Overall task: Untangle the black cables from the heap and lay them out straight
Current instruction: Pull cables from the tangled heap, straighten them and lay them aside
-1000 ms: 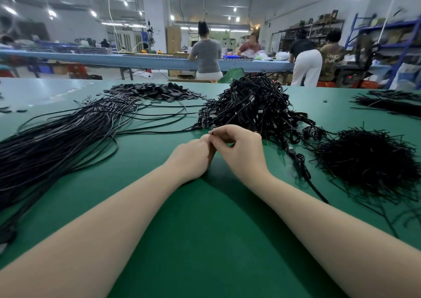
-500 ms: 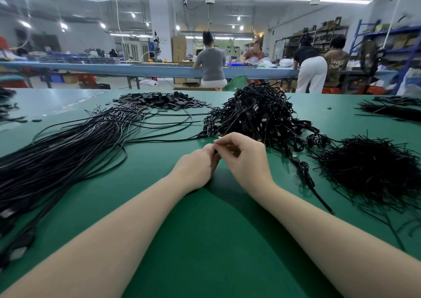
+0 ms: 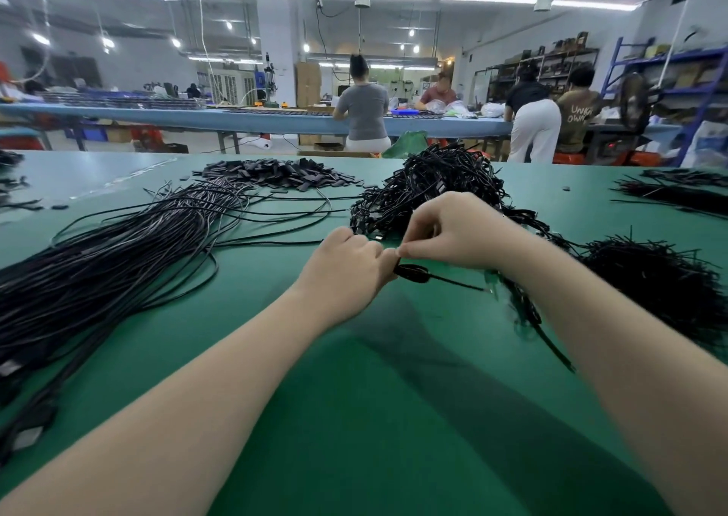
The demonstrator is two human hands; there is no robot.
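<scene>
Freeing one cable at the near edge of the heap

The left hand (image 3: 346, 265) and right hand (image 3: 453, 235) meet, both pinching one small coiled cable (image 3: 413, 273) just in front of the tangled heap (image 3: 437, 188). It is best to open the coil slowly and pull toward the straight bundle (image 3: 118, 259) at left, so that no neighbours follow.

Both forearms bare, no sleeves; left hand (image 3: 346, 269), right hand (image 3: 459, 231) ungloved.
</scene>
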